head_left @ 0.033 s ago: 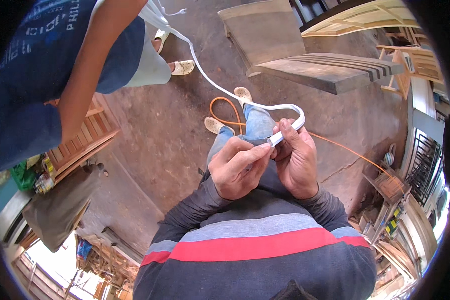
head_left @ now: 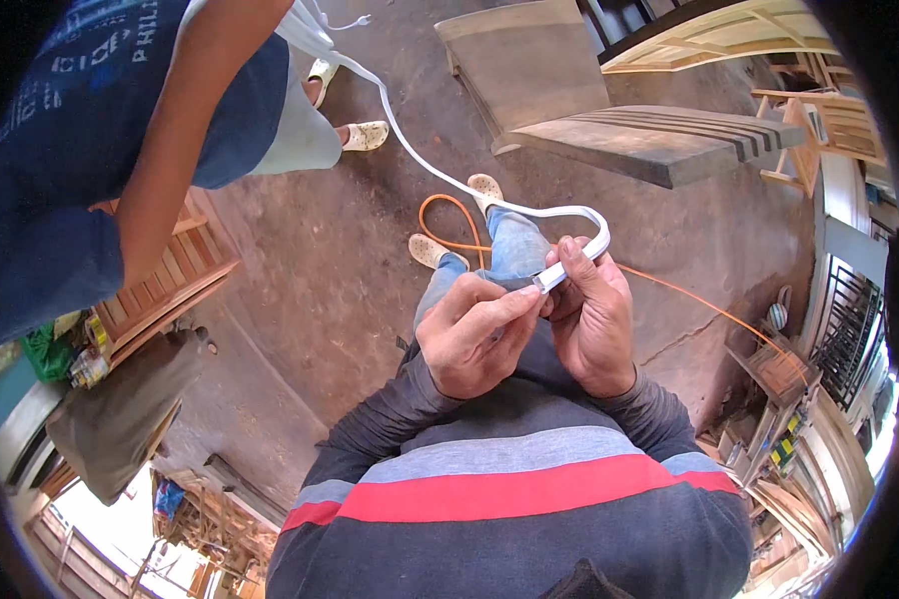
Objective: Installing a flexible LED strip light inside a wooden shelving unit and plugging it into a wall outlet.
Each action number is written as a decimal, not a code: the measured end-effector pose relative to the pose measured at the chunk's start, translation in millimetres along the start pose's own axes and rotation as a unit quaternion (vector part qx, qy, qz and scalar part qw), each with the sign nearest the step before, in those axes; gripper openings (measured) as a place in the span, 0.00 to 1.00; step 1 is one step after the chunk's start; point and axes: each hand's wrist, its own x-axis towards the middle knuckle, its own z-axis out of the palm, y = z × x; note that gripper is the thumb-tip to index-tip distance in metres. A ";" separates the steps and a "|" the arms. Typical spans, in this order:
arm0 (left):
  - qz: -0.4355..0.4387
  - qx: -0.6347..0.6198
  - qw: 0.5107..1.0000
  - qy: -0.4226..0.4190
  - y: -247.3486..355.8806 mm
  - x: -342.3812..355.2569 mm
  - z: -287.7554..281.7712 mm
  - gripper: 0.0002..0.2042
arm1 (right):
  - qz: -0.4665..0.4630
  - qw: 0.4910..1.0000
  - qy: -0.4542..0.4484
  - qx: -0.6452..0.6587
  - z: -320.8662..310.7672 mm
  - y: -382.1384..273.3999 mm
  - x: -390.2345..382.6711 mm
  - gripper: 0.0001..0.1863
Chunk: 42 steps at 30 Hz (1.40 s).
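Note:
A long white flexible strip [head_left: 573, 268], flat like edging or sealing trim, curves up over my hands. My right hand [head_left: 594, 324] grips it near its end, the thumb lying along it. At the cut tip, the thumb and forefinger of my left hand [head_left: 481, 329] are pinched together, touching the end. Whether something small is also between those fingertips I cannot make out. From my hands the strip bends back and runs past my feet to a white bundle [head_left: 305, 32] beside another person at the upper left.
That person's bare arm [head_left: 185, 140] hangs on the left. An orange cord [head_left: 709, 304] crosses the floor behind my hands. Ahead on the right stand a grey-brown board [head_left: 519, 70] and a thick grooved panel [head_left: 649, 140]. Wooden slatted furniture [head_left: 175, 270] stands at left; wooden frames [head_left: 819, 130] are far right.

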 end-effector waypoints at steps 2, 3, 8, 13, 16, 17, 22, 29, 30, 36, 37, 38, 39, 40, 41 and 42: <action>0.001 -0.003 1.000 0.002 -2.1 0.5 -0.2 0.16 | -0.006 1.000 0.001 -0.001 0.8 0.4 0.4 0.09; 0.016 -0.005 1.000 0.000 -4.4 1.3 -0.1 0.16 | -0.010 1.000 0.001 -0.002 1.1 0.2 0.6 0.09; 0.029 -0.001 0.999 -0.018 -3.6 5.2 -3.0 0.16 | -0.028 1.000 0.006 -0.003 1.7 0.6 1.6 0.10; 0.004 0.008 1.000 -0.030 -2.7 4.0 -5.9 0.15 | -0.053 0.999 0.000 -0.002 3.3 2.4 2.2 0.10; 0.018 0.001 1.000 -0.024 -3.9 4.6 -5.8 0.15 | -0.060 0.998 -0.004 0.003 3.2 3.1 2.0 0.10; 0.019 0.002 1.000 -0.024 -4.3 4.3 -6.0 0.15 | -0.061 0.998 -0.006 0.004 2.9 3.5 2.1 0.10; 0.018 -0.008 0.999 -0.036 -9.3 -1.6 -7.3 0.16 | -0.075 0.997 -0.012 0.005 3.0 5.4 0.5 0.10; 0.034 0.020 0.998 -0.049 -7.1 -1.0 -14.0 0.16 | -0.088 0.996 -0.008 -0.004 2.9 11.4 -3.0 0.11; 0.051 0.018 0.998 -0.034 -7.9 -0.2 -12.6 0.17 | -0.085 0.996 -0.004 -0.003 4.7 11.4 -4.1 0.11; 0.083 0.023 0.996 -0.033 -7.8 -1.5 -16.0 0.18 | -0.090 0.996 0.003 -0.001 9.2 15.3 -7.5 0.09; 0.088 0.030 0.995 -0.038 -7.7 -2.0 -17.3 0.18 | -0.092 0.996 0.004 0.000 9.9 15.9 -8.0 0.09; 0.089 0.030 0.995 -0.039 -6.8 -1.6 -18.6 0.18 | -0.093 0.996 0.004 0.001 10.4 16.4 -8.6 0.09; 0.083 0.026 0.995 -0.039 -5.6 -1.0 -19.5 0.17 | -0.095 0.996 -0.002 0.003 10.5 17.2 -9.0 0.09; 0.077 0.023 0.996 -0.038 -4.9 -0.2 -20.3 0.17 | -0.096 0.995 -0.007 0.005 10.5 18.0 -9.3 0.09; 0.078 0.022 0.996 -0.039 -4.6 0.6 -20.3 0.17 | -0.097 0.995 -0.007 0.006 10.0 19.0 -9.2 0.09; 0.078 0.023 0.996 -0.035 -4.0 1.3 -20.2 0.16 | -0.094 0.996 -0.008 -0.005 9.2 20.2 -9.0 0.09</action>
